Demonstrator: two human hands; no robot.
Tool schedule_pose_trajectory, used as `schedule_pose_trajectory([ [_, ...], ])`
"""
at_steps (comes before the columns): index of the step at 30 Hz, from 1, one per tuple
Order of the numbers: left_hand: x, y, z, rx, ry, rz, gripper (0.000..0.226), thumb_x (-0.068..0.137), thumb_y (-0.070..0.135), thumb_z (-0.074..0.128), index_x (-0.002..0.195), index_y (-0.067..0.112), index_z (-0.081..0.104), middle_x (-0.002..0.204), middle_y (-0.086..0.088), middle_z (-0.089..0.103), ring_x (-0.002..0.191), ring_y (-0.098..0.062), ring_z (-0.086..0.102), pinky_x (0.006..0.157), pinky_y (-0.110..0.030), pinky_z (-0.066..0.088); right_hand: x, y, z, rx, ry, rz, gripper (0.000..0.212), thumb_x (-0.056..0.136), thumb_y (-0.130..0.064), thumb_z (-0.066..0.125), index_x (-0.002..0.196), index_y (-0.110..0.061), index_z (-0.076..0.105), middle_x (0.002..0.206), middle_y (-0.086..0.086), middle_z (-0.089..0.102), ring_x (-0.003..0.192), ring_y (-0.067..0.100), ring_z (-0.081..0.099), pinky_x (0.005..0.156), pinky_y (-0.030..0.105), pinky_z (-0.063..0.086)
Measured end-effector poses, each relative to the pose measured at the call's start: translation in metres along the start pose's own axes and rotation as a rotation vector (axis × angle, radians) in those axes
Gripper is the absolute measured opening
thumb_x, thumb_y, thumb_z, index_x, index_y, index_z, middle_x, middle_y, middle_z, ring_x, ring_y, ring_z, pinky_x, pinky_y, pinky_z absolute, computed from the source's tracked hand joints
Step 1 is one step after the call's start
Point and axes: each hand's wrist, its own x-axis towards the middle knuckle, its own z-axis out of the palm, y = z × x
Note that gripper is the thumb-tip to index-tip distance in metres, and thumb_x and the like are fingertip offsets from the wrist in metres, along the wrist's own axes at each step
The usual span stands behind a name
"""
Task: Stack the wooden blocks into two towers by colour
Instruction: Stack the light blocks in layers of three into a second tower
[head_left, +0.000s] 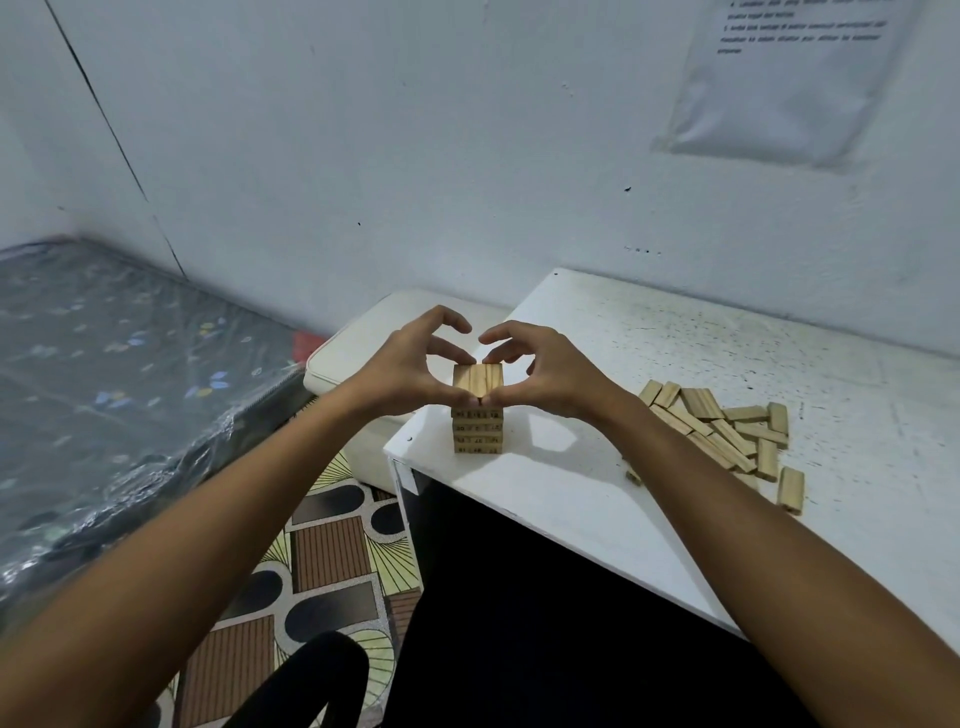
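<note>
Here one tower (478, 415) stands near the table's (597, 332) left edge, its top layer of three blocks pinched by left hand (410, 371) and right hand (545, 376).

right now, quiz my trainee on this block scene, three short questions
1. True or false: both hands, left and right, pinch the top layer of the tower.
2. Where is the loose pile? A) right of the tower B) left of the tower C) on the floor
3. The tower stands near which corner of the table?

Key: 1 true; 2 A; 3 the near left corner.
</note>
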Motion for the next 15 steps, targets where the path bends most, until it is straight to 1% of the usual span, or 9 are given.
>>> schedule_pose_trajectory([
  [5,-0.0001,-0.0034,0.0001,-0.013,0.009,-0.006,0.069,0.064,0.02,0.09,0.116,0.029,0.046,0.109,0.006,0.07,0.111,-0.014,0.061,0.092,-0.031,0.046,0.0,0.0008,0.0021,-0.003,0.001,0.001,0.06,0.068,-0.021,0.085,0.123,-0.025,0.058,0.109,-0.005,0.068,0.107,0.009,0.057,0.074,0.016,0.039],
  [12,0.0004,-0.004,0.0013,-0.02,0.011,-0.002,0.068,0.065,0.02,0.089,0.118,0.028,0.047,0.114,0.003,0.069,0.114,-0.016,0.06,0.095,-0.035,0.046,0.0001,0.0008,0.0012,-0.018,-0.005,-0.002,0.062,0.068,-0.024,0.085,0.124,-0.027,0.058,0.111,-0.006,0.067,0.108,0.01,0.057,0.075,0.018,0.041],
  [15,0.0004,-0.0046,0.0013,-0.015,0.014,0.0,0.068,0.064,0.02,0.09,0.118,0.028,0.048,0.114,0.004,0.069,0.114,-0.015,0.06,0.096,-0.037,0.046,-0.0002,0.0003,0.0008,-0.022,-0.009,-0.004,0.063,0.069,-0.024,0.085,0.124,-0.026,0.057,0.112,-0.006,0.067,0.109,0.011,0.057,0.076,0.018,0.041],
])
